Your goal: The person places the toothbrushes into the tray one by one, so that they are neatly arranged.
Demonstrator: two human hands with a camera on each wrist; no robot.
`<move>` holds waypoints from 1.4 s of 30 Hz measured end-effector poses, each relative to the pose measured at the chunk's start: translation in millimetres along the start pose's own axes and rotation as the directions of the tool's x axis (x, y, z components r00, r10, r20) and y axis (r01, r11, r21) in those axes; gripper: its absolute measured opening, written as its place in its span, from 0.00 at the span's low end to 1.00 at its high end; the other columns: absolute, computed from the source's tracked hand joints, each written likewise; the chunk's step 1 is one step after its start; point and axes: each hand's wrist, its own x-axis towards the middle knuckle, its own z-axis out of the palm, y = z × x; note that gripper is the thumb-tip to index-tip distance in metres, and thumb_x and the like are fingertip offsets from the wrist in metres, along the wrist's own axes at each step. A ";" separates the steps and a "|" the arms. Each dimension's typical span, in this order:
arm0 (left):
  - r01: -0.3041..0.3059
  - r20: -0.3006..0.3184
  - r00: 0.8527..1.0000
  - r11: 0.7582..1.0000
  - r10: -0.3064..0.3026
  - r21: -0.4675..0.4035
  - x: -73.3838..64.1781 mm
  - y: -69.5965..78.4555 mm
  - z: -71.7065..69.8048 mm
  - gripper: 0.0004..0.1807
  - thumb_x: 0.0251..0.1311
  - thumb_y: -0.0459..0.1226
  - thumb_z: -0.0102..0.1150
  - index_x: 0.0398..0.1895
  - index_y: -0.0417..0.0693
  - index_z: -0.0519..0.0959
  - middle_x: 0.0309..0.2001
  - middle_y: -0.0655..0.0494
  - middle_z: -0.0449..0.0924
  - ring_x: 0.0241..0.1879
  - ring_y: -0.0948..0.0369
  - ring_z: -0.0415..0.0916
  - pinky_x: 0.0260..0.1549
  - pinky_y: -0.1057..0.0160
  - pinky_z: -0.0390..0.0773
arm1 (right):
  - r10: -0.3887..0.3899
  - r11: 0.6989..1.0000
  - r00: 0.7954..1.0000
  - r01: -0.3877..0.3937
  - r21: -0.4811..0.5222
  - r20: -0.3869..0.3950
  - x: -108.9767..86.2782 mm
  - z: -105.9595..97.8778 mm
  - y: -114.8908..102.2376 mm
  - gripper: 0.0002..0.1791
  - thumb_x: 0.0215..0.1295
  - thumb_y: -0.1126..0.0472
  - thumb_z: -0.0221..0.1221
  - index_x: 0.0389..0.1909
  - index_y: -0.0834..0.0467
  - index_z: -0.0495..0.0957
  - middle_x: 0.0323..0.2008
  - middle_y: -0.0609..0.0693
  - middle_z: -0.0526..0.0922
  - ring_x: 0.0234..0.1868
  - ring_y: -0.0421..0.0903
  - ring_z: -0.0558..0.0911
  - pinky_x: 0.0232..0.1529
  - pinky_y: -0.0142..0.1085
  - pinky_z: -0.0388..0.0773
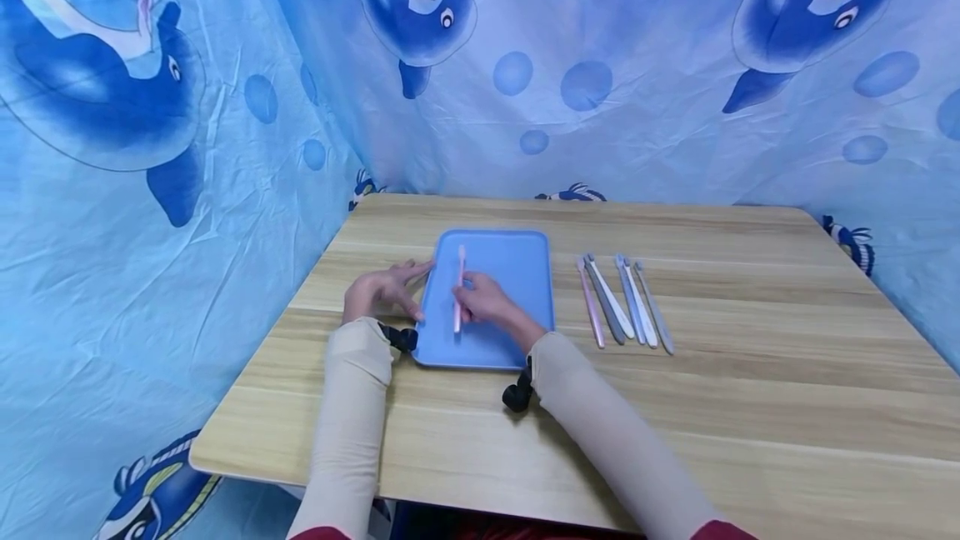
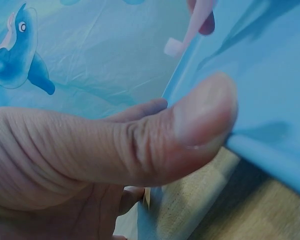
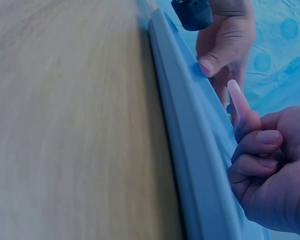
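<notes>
My right hand (image 1: 483,300) grips a pink toothbrush (image 1: 461,259) over the blue tray (image 1: 517,265). The brush head points to the tray's far side. In the right wrist view, curled fingers (image 3: 262,145) wrap the pink handle (image 3: 237,95), whose end sticks out. At the tray's left edge, my left hand (image 1: 382,288) touches the rim with thumb and fingers spread apart. The left wrist view shows its thumb (image 2: 205,117) on the blue rim (image 2: 270,162), with the brush head (image 2: 174,47) beyond; most of that hand's other fingers are hidden behind the thumb.
Right of the tray, several more toothbrushes (image 1: 626,302) in pink, grey, white and blue lie side by side on the wooden table (image 1: 765,315). A blue cloth with dolphins (image 1: 637,148) hangs behind the table and along its left side.
</notes>
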 end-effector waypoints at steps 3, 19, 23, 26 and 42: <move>0.000 0.002 1.000 1.000 0.000 -0.014 -3.2 4.0 -1.3 0.66 0.47 0.51 0.77 0.81 0.72 0.38 0.82 0.46 0.24 0.80 0.40 0.20 0.75 0.29 0.33 | -0.004 1.000 1.000 0.004 0.000 0.007 1.7 3.6 -3.3 0.24 0.78 0.61 0.46 0.69 0.68 0.64 0.13 0.47 0.75 0.09 0.37 0.65 0.11 0.27 0.60; -0.017 -0.008 1.000 0.999 0.016 -0.028 -2.9 6.5 -5.1 0.66 0.45 0.49 0.78 0.81 0.71 0.40 0.83 0.47 0.24 0.80 0.40 0.19 0.74 0.28 0.30 | 0.031 0.996 1.000 -0.031 -0.088 -0.005 16.1 17.4 -11.5 0.14 0.78 0.60 0.46 0.52 0.67 0.72 0.12 0.48 0.75 0.09 0.38 0.67 0.11 0.28 0.62; -0.036 -0.009 0.999 0.999 0.036 -0.002 -3.1 5.3 -3.6 0.66 0.46 0.50 0.78 0.81 0.69 0.39 0.82 0.44 0.24 0.80 0.40 0.20 0.74 0.28 0.32 | 0.032 0.992 0.999 -0.032 -0.119 -0.008 19.9 22.4 -12.5 0.11 0.78 0.60 0.46 0.45 0.64 0.73 0.12 0.48 0.76 0.10 0.38 0.68 0.12 0.28 0.63; -0.035 -0.007 0.999 0.999 0.035 -0.019 -2.7 4.5 -2.1 0.65 0.47 0.49 0.78 0.81 0.69 0.40 0.82 0.44 0.24 0.80 0.39 0.20 0.74 0.29 0.33 | 0.021 0.988 1.000 -0.023 -0.152 -0.011 23.0 26.3 -12.4 0.12 0.78 0.60 0.46 0.38 0.63 0.74 0.11 0.47 0.76 0.09 0.39 0.69 0.11 0.28 0.64; -0.009 -0.005 1.000 0.997 0.009 -0.071 -6.2 3.1 2.3 0.63 0.50 0.44 0.77 0.81 0.70 0.42 0.83 0.46 0.24 0.81 0.41 0.19 0.76 0.32 0.32 | 0.029 0.948 0.999 -0.038 -0.315 -0.032 28.2 41.4 -22.5 0.23 0.77 0.64 0.43 0.24 0.61 0.80 0.10 0.48 0.75 0.09 0.40 0.70 0.11 0.29 0.66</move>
